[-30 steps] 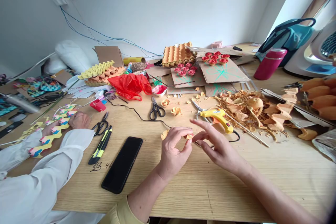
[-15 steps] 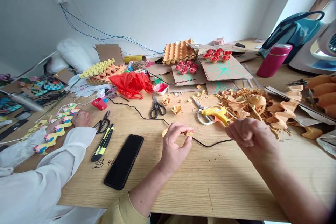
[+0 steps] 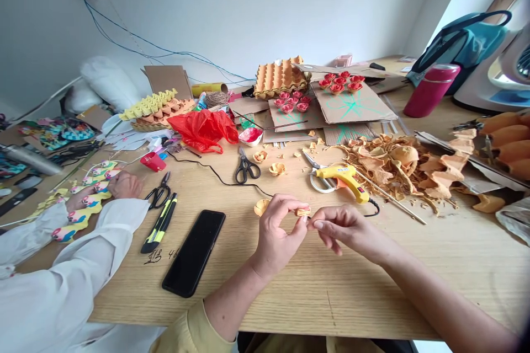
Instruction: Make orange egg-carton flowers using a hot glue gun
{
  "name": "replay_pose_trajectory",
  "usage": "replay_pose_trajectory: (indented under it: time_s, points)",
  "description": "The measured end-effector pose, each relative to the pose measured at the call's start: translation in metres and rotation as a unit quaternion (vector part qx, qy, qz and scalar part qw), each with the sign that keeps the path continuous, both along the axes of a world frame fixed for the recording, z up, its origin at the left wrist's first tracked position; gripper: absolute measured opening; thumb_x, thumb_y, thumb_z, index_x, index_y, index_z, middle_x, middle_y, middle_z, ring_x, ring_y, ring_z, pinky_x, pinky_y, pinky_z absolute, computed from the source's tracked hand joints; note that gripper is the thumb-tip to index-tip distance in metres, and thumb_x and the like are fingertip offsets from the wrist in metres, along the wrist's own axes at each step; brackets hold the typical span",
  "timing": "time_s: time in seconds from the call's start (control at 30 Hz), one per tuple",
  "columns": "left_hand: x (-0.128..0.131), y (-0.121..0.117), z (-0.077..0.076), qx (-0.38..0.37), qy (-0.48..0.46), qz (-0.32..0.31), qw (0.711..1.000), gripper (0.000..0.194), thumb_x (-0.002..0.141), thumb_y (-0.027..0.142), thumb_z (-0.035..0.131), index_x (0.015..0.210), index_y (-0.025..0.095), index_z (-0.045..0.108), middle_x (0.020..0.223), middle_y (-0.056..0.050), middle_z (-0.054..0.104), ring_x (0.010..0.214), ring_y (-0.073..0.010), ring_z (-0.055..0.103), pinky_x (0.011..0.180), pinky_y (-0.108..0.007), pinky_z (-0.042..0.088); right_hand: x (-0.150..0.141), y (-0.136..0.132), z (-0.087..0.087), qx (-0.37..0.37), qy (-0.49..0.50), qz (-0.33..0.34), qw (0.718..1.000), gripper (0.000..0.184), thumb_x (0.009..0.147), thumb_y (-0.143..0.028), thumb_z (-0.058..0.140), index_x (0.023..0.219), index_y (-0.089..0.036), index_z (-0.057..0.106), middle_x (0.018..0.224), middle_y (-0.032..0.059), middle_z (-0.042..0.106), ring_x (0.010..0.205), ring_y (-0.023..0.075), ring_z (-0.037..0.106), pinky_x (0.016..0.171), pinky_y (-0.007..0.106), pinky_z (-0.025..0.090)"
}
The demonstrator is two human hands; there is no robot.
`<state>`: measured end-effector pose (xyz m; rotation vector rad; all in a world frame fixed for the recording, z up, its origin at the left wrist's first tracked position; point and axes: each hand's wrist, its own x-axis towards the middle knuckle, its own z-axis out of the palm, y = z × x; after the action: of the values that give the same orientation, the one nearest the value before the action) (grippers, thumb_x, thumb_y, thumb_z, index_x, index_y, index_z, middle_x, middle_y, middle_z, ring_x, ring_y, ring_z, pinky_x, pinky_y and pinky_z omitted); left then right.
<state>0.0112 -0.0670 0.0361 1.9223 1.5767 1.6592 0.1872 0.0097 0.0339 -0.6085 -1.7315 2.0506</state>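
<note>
My left hand (image 3: 281,234) pinches a small orange petal-shaped piece of egg carton (image 3: 303,212) between thumb and fingertips. Close beside it, my right hand (image 3: 342,227) has its thumb and forefinger pressed together at the piece's right edge; whatever they grip is too small to make out. A cup-shaped orange carton flower (image 3: 260,208) sits partly behind my left hand. Two more carton flowers, one (image 3: 277,169) nearer and one (image 3: 260,156) farther off, rest on the table. The yellow glue gun (image 3: 344,176) lies beyond my right hand, over white-handled scissors (image 3: 322,182).
A black phone (image 3: 194,253), a cutter knife (image 3: 160,223) and black scissors (image 3: 159,194) lie to the left, near a co-worker's white sleeve (image 3: 120,226). Torn carton scraps (image 3: 381,162) and a stick (image 3: 393,201) are at right. Red flowers (image 3: 337,88) stand on cardboard (image 3: 356,110) behind.
My right hand has come away from the glue gun's handle and moved left to the piece in my left hand. The view has shifted slightly.
</note>
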Motion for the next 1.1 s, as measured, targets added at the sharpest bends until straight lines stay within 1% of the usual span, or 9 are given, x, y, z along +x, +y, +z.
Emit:
replay_pose_trajectory:
  time_s: [0.1, 0.2, 0.3, 0.4, 0.53, 0.63, 0.73, 0.9, 1.1]
  points:
    - [-0.001, 0.002, -0.001, -0.004, -0.006, 0.004, 1.000, 0.025, 0.082, -0.001, 0.063, 0.095, 0.020, 0.070, 0.090, -0.002, 0.069, 0.086, -0.0159, 0.066, 0.083, -0.030, 0.056, 0.025, 0.010, 0.004, 0.019, 0.091, -0.055, 0.994, 0.034, 0.084, -0.057, 0.074, 0.082, -0.022, 0.074, 0.044, -0.0078, 0.049, 0.031, 0.0066, 0.035, 0.034, 0.022, 0.030]
    - [-0.001, 0.003, -0.004, -0.022, -0.013, 0.010, 1.000, 0.024, 0.081, 0.000, 0.063, 0.094, 0.019, 0.070, 0.089, -0.003, 0.069, 0.083, -0.0155, 0.065, 0.077, -0.028, 0.055, 0.048, 0.025, 0.011, 0.041, 0.203, -0.203, 0.957, 0.034, 0.076, -0.058, 0.079, 0.068, -0.029, 0.064, 0.035, -0.0135, 0.026, 0.026, 0.0056, 0.014, 0.032, 0.024, 0.021]
    - [0.000, 0.003, -0.005, -0.035, -0.019, 0.010, 0.999, 0.025, 0.081, 0.000, 0.063, 0.095, 0.019, 0.070, 0.089, -0.003, 0.069, 0.082, -0.0159, 0.065, 0.073, -0.027, 0.055, 0.052, 0.034, 0.014, 0.079, 0.203, -0.306, 0.927, 0.037, 0.079, -0.056, 0.077, 0.066, -0.028, 0.056, 0.043, -0.0122, 0.029, 0.029, 0.0053, 0.013, 0.033, 0.026, 0.022]
    - [0.002, 0.002, -0.003, -0.028, -0.019, -0.007, 0.999, 0.025, 0.082, 0.000, 0.063, 0.095, 0.020, 0.070, 0.090, -0.003, 0.069, 0.083, -0.0156, 0.065, 0.075, -0.027, 0.055, 0.035, 0.032, 0.006, 0.109, 0.120, -0.273, 0.948, 0.038, 0.082, -0.052, 0.077, 0.067, -0.024, 0.056, 0.051, -0.0072, 0.045, 0.037, 0.0082, 0.034, 0.038, 0.026, 0.032]
    - [0.004, 0.000, 0.000, -0.017, -0.023, -0.028, 0.999, 0.026, 0.082, -0.001, 0.063, 0.096, 0.020, 0.069, 0.093, -0.003, 0.069, 0.089, -0.0159, 0.066, 0.081, -0.029, 0.056, 0.007, 0.018, -0.010, 0.151, 0.062, -0.191, 0.968, 0.032, 0.082, -0.048, 0.079, 0.096, -0.022, 0.066, 0.084, 0.0020, 0.064, 0.064, 0.0136, 0.057, 0.056, 0.028, 0.051]
    - [0.005, -0.001, 0.000, -0.020, -0.043, -0.038, 0.998, 0.026, 0.083, -0.001, 0.064, 0.098, 0.020, 0.069, 0.095, -0.003, 0.069, 0.092, -0.0166, 0.067, 0.083, -0.030, 0.057, -0.003, 0.009, -0.016, 0.201, 0.062, -0.143, 0.967, 0.028, 0.090, -0.040, 0.073, 0.111, -0.023, 0.064, 0.105, 0.0053, 0.064, 0.076, 0.0139, 0.061, 0.071, 0.031, 0.055]
    - [0.005, -0.001, -0.003, -0.029, -0.061, -0.048, 0.997, 0.025, 0.085, 0.000, 0.065, 0.098, 0.021, 0.069, 0.095, -0.004, 0.068, 0.091, -0.0170, 0.066, 0.081, -0.030, 0.059, -0.005, 0.003, -0.014, 0.259, 0.050, -0.118, 0.957, 0.017, 0.096, -0.032, 0.067, 0.110, -0.023, 0.063, 0.104, 0.0055, 0.065, 0.082, 0.0154, 0.062, 0.076, 0.032, 0.056]
    - [0.004, 0.000, -0.005, -0.025, -0.079, -0.063, 0.995, 0.024, 0.087, 0.002, 0.066, 0.100, 0.021, 0.070, 0.097, -0.005, 0.067, 0.092, -0.0167, 0.066, 0.083, -0.030, 0.060, -0.006, -0.002, -0.012, 0.313, 0.063, -0.145, 0.936, 0.007, 0.098, -0.025, 0.063, 0.105, -0.025, 0.062, 0.097, 0.0040, 0.063, 0.086, 0.0171, 0.063, 0.079, 0.033, 0.056]
    - [0.003, 0.001, -0.003, -0.009, -0.062, -0.080, 0.995, 0.028, 0.087, 0.001, 0.067, 0.104, 0.022, 0.073, 0.099, -0.005, 0.066, 0.095, -0.0165, 0.066, 0.086, -0.029, 0.060, -0.004, -0.001, -0.012, 0.390, 0.072, -0.171, 0.902, 0.013, 0.099, -0.018, 0.058, 0.108, -0.027, 0.059, 0.099, 0.0047, 0.062, 0.091, 0.0186, 0.062, 0.082, 0.035, 0.056]
